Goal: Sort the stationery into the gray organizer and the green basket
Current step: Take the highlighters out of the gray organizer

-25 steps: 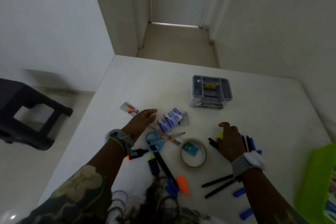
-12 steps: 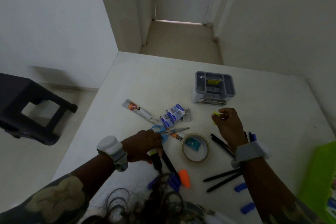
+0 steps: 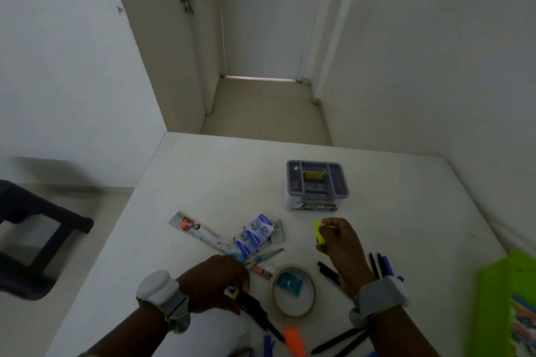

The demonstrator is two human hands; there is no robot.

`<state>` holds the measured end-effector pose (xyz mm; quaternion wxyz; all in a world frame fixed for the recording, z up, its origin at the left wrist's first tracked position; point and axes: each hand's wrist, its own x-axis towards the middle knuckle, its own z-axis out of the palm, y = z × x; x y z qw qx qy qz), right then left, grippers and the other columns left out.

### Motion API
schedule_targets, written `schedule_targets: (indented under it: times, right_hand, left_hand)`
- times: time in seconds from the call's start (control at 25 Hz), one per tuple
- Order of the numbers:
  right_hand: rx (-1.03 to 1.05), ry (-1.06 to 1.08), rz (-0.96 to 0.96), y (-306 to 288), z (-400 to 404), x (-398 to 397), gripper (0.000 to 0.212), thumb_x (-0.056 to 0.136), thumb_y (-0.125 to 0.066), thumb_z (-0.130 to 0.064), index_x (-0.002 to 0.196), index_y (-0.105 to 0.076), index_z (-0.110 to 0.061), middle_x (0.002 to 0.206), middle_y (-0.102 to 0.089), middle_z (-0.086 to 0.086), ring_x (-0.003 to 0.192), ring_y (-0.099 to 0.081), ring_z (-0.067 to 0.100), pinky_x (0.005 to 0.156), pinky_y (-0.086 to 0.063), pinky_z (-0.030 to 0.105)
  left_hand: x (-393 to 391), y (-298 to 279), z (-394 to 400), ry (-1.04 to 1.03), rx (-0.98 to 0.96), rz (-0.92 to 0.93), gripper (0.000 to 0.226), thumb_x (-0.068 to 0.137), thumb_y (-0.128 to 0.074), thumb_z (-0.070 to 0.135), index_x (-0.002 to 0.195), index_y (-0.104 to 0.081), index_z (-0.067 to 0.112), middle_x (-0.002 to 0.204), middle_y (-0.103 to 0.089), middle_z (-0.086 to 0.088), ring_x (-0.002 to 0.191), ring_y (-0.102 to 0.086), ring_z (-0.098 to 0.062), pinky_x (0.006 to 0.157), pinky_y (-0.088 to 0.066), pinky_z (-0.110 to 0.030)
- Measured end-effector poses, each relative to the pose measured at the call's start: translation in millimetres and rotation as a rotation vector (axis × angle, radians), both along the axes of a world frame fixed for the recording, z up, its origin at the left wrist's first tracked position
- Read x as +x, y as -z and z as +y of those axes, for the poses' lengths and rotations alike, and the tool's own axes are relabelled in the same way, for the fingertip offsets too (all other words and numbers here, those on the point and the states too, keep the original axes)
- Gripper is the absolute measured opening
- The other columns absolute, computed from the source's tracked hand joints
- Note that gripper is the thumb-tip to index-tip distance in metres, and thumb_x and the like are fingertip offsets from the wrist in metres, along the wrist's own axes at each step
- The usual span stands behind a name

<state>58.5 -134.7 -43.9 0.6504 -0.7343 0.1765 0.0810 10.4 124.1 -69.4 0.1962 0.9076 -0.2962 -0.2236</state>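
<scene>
Fingers (image 3: 329, 226) of your right hand (image 3: 342, 243) pinched one yellow-green highlighter (image 3: 319, 232) just short of the gray organizer (image 3: 316, 185), probably lifted to drop in a slot, while your left hand (image 3: 214, 284) curled round one black marker (image 3: 252, 303) down on the table (image 3: 217, 177). Largest first, you had one green basket (image 3: 504, 304) waiting at the right edge, one organizer beyond the clutter, one tape roll (image 3: 293, 290), one pair of scissors (image 3: 261, 256) and two staple packs (image 3: 253, 236), as far as I could tell.

My right hand (image 3: 338, 243) has lifted the yellow highlighter (image 3: 319, 231) toward the organizer (image 3: 316, 186); my left hand (image 3: 216, 284) now grips a black marker (image 3: 255, 306).
</scene>
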Motion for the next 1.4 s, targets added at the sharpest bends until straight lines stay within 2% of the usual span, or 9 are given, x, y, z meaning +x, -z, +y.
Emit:
schedule_targets:
  times: [0.12,0.24,0.44,0.56,0.68,0.84,1.0,1.2,1.4]
  right_hand:
    - [0.059,0.005,-0.050,-7.8,1.6,2.6,0.008,0.093,-0.052,-0.010,0.090,-0.058,-0.014,0.084,-0.059,0.011,0.072,-0.055,0.022,0.070,-0.052,0.031]
    - [0.161,0.010,-0.074,-19.6,3.0,6.2,0.005,0.091,-0.054,-0.011,0.094,-0.058,-0.009,0.087,-0.062,0.017,0.069,-0.056,0.024,0.065,-0.055,0.027]
    - [0.139,-0.036,-0.134,-32.6,7.4,12.9,0.010,0.089,-0.059,-0.014,0.090,-0.065,-0.006,0.088,-0.067,0.020,0.067,-0.059,0.021,0.066,-0.057,0.029]
    - [0.079,-0.053,-0.144,-31.4,6.5,15.3,0.014,0.087,-0.062,-0.011,0.100,-0.061,-0.006,0.091,-0.065,0.017,0.070,-0.058,0.020,0.073,-0.054,0.035]
    - [0.096,0.001,-0.155,-33.5,2.9,19.9,0.024,0.086,-0.063,-0.010,0.106,-0.055,-0.001,0.097,-0.063,0.018,0.071,-0.059,0.018,0.067,-0.054,0.026]
    - [0.222,0.052,-0.168,-41.5,-6.8,27.8,0.023,0.094,-0.049,-0.009,0.115,-0.054,0.001,0.106,-0.059,0.020,0.081,-0.060,0.023,0.063,-0.057,0.015]
    - [0.324,-0.061,-0.146,-51.8,-8.2,21.4,0.026,0.095,-0.046,-0.007,0.119,-0.051,0.000,0.095,-0.061,0.010,0.089,-0.061,0.024,0.068,-0.058,0.019]
    - [0.414,0.021,-0.139,-61.1,-7.3,13.1,0.019,0.091,-0.054,-0.006,0.109,-0.047,-0.004,0.108,-0.053,0.018,0.081,-0.061,0.021,0.059,-0.059,0.021]
    - [0.338,0.023,-0.181,-74.9,-8.6,11.6,0.004,0.090,-0.056,-0.006,0.087,-0.058,-0.007,0.096,-0.059,0.016,0.074,-0.062,0.020,0.053,-0.057,0.019]
  left_hand:
    - [15.7,-12.2,-11.8,-0.164,-0.136,0.069,0.033,0.066,-0.064,0.061,0.095,-0.050,0.052,0.097,-0.045,0.029,0.096,-0.047,0.004,0.079,-0.033,-0.001]
    - [33.5,-23.6,-30.3,-0.329,-0.297,-0.033,0.055,0.064,-0.056,0.071,0.111,-0.056,0.042,0.094,-0.046,0.026,0.082,-0.049,0.009,0.073,-0.038,-0.002]
    - [51.5,-43.8,-64.8,-0.615,-0.412,-0.094,0.034,0.078,-0.071,0.032,0.110,-0.065,0.025,0.095,-0.058,0.010,0.083,-0.050,-0.002,0.071,-0.034,-0.008]
    - [48.3,-47.8,-75.5,-0.698,-0.439,-0.055,0.033,0.077,-0.073,0.024,0.109,-0.067,0.021,0.099,-0.070,-0.002,0.084,-0.058,-0.009,0.072,-0.037,-0.011]
    - [46.1,-49.6,-81.3,-0.836,-0.478,-0.067,0.034,0.076,-0.074,0.021,0.109,-0.068,0.018,0.102,-0.071,-0.005,0.088,-0.066,-0.017,0.080,-0.047,-0.017]
    - [43.5,-61.6,-92.8,-0.998,-0.550,-0.103,0.033,0.074,-0.075,0.018,0.107,-0.069,0.016,0.102,-0.072,-0.005,0.077,-0.064,-0.011,0.066,-0.041,-0.006]
    - [31.5,-76.1,-115.3,-1.026,-0.563,-0.117,0.034,0.074,-0.075,0.019,0.108,-0.069,0.015,0.103,-0.072,-0.006,0.080,-0.066,-0.016,0.076,-0.045,-0.019]
    - [12.0,-86.8,-133.3,-1.060,-0.594,-0.164,0.033,0.075,-0.075,0.018,0.107,-0.069,0.014,0.104,-0.072,-0.006,0.086,-0.069,-0.022,0.082,-0.050,-0.026]
    - [10.0,-98.1,-140.5,-1.004,-0.674,-0.142,0.028,0.073,-0.076,0.018,0.099,-0.067,0.012,0.084,-0.072,-0.004,0.059,-0.063,-0.001,0.061,-0.047,-0.007]
